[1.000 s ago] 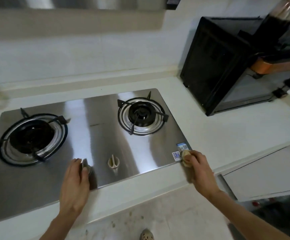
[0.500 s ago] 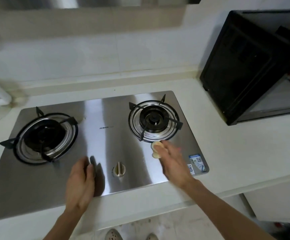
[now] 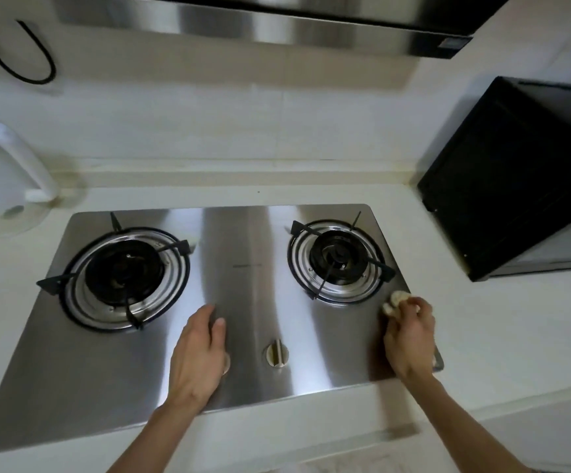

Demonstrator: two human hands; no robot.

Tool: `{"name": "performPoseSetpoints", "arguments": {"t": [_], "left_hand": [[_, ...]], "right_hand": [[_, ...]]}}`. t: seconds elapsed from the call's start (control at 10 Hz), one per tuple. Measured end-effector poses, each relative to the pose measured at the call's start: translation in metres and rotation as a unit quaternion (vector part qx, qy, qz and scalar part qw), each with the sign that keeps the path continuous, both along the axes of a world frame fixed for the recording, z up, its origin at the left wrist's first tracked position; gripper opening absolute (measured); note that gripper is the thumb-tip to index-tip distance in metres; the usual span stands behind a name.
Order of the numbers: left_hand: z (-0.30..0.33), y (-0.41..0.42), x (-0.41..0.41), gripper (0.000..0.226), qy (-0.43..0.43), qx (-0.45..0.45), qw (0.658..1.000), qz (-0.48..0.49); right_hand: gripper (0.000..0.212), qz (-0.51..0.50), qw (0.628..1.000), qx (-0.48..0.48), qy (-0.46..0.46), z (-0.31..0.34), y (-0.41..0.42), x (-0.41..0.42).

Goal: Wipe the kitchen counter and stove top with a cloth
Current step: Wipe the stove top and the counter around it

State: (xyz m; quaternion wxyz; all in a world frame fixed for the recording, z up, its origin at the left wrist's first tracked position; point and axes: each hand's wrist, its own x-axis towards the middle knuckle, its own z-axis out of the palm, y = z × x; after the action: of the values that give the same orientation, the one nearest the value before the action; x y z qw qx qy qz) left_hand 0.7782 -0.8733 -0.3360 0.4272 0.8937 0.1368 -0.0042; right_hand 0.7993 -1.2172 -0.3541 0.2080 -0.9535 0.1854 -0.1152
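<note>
A stainless steel stove top with a left burner and a right burner is set into the white counter. My right hand grips a small pale balled-up cloth and presses it on the stove's right edge, just below and right of the right burner. My left hand rests flat on the steel near the front middle, fingers straight, covering the left knob. The other knob shows between my hands.
A black oven-like appliance stands on the counter at the right. A white kettle sits at the far left. A range hood hangs overhead, and a black cable loops on the wall.
My right hand with the cloth swept from the stove's front right corner up to the right burner's front, then right to the stove's right edge. My left hand stayed over the left knob.
</note>
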Motion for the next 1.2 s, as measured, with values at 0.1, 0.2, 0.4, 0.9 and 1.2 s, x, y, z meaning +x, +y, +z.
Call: {"name": "performPoseSetpoints", "arguments": {"t": [0.1,0.2,0.4,0.9,1.2], "left_hand": [[0.0,0.009,0.003,0.036,-0.001,0.005,1.0,-0.009],[0.001,0.012,0.008,0.036,-0.005,0.006,1.0,-0.017],[0.002,0.009,0.016,0.037,-0.008,0.008,1.0,-0.02],[0.02,0.014,0.024,0.025,-0.013,-0.006,0.997,0.076],[0.018,0.041,0.018,0.029,0.005,0.001,0.99,0.141]], "right_hand": [[0.025,0.117,0.992,0.042,-0.006,0.001,0.061,-0.025],[0.03,0.216,0.973,0.078,-0.006,0.005,0.096,-0.034],[0.034,0.381,0.923,0.003,0.056,0.013,0.085,-0.042],[0.048,0.243,0.967,0.076,-0.021,0.041,0.008,-0.012],[0.031,0.517,0.851,0.09,0.017,0.03,0.215,0.041]]}}
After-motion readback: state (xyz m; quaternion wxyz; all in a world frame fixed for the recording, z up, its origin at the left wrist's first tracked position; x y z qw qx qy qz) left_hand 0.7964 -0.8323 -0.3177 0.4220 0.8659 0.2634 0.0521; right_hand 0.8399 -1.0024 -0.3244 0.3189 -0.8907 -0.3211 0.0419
